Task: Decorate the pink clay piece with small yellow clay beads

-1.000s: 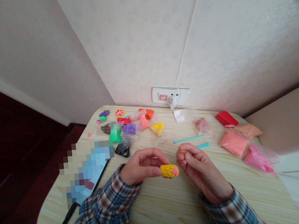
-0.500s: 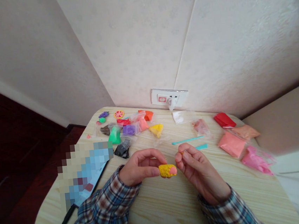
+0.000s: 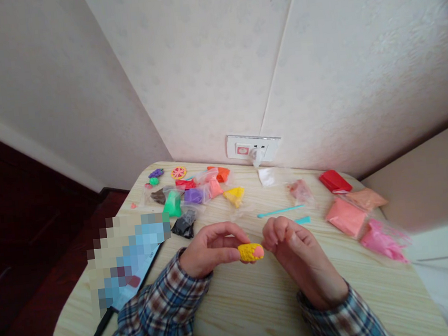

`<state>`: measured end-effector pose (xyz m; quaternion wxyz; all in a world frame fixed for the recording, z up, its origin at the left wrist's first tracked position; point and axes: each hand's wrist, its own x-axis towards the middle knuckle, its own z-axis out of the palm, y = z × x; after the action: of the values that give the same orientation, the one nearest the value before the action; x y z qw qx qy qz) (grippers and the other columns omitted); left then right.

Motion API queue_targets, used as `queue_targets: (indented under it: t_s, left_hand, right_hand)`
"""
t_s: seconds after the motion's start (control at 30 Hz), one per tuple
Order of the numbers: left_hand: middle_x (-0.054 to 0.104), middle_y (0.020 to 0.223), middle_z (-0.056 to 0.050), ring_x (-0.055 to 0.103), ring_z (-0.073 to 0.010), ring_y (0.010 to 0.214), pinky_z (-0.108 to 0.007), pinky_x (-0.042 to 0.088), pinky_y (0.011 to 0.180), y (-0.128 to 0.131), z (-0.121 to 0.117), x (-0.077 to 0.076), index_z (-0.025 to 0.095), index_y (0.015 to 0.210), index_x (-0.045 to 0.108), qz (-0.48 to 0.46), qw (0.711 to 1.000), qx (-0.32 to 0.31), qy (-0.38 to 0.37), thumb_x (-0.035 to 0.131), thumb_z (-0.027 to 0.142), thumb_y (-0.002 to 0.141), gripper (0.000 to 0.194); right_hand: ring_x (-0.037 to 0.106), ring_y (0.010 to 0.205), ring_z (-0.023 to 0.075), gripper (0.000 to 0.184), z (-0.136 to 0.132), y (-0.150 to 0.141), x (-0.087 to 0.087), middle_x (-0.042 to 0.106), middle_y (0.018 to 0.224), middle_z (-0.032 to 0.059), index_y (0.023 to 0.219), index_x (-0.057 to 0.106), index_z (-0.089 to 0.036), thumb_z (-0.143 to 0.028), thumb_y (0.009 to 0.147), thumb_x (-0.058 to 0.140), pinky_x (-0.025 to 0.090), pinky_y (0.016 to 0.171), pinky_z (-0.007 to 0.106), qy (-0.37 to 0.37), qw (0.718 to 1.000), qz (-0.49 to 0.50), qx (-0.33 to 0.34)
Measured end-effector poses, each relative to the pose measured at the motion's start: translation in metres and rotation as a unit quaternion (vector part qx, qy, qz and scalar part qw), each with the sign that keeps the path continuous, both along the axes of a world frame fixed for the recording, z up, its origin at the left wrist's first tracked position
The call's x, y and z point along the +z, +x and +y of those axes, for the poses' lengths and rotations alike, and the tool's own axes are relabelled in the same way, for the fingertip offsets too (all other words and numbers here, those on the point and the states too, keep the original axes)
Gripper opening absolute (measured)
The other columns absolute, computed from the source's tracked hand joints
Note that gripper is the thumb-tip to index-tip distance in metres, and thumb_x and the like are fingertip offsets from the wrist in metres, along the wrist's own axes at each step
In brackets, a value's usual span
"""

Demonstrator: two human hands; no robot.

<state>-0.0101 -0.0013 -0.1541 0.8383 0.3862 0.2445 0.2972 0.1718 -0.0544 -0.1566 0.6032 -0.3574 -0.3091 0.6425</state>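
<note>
My left hand (image 3: 216, 250) pinches a small lump of yellow modelling clay (image 3: 248, 251) between thumb and fingers. The clay has a bumpy, corn-like surface, and a smooth pink patch (image 3: 258, 252) shows at its right end. Just to the right is my right hand (image 3: 296, 256), its fingers curled and its thumb drawn in close to them. Whether a tiny bit of clay sits between those fingertips is too small to make out. The right fingertips are very near the pink end; I cannot tell if they touch it.
Bags of coloured clay, among them green (image 3: 172, 203), purple (image 3: 193, 195) and yellow (image 3: 234, 196), lie behind my hands. Blue sticks (image 3: 279, 211) lie beyond my right hand. More bags, such as a salmon one (image 3: 346, 216), are at right. A phone (image 3: 138, 266) lies at left.
The yellow bit seen earlier at my right fingertips no longer shows. My right thumb has shifted back slightly and the fingers have curled. My left hand still holds the clay, slightly tilted.
</note>
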Motion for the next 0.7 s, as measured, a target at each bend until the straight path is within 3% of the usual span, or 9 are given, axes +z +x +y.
queue_targets:
  t_s: [0.2, 0.37, 0.7]
  left_hand:
    - [0.075, 0.081, -0.005, 0.07, -0.018, 0.076, -0.029, 0.054, 0.07, 0.002, -0.0001, -0.002, 0.013, 0.081, 0.072, 0.011, 1.0, -0.004, -0.01, 0.091, 0.034, 0.06, 0.036]
    - [0.074, 0.08, -0.003, 0.07, -0.0159, 0.075, -0.03, 0.054, 0.074, 0.0021, -0.0009, -0.0021, 0.013, 0.084, 0.072, 0.022, 1.0, 0.001, -0.019, 0.091, 0.032, 0.061, 0.035]
    - [0.075, 0.08, -0.004, 0.069, -0.0161, 0.075, -0.031, 0.054, 0.077, 0.0029, -0.0002, -0.0088, 0.013, 0.083, 0.072, 0.025, 1.0, 0.002, -0.009, 0.091, 0.031, 0.061, 0.034]
  right_hand:
    - [0.053, 0.093, 0.0163, 0.018, -0.0025, 0.001, 0.0006, 0.06, 0.098, 0.0011, 0.07, 0.074, -0.026, -0.041, 0.071, 0.084, 0.04, 0.081, 0.027, 0.029, 0.997, -0.07, 0.002]
    - [0.055, 0.106, 0.02, 0.008, -0.0044, -0.003, 0.0059, 0.061, 0.104, 0.0012, 0.077, 0.079, -0.037, -0.045, 0.078, 0.077, 0.039, 0.095, 0.033, 0.082, 0.982, -0.167, 0.021]
    - [0.056, 0.108, 0.0187, 0.004, -0.0058, -0.0044, 0.0057, 0.061, 0.107, 0.0007, 0.082, 0.078, -0.04, -0.039, 0.082, 0.075, 0.042, 0.097, 0.033, 0.093, 0.973, -0.212, 0.017]
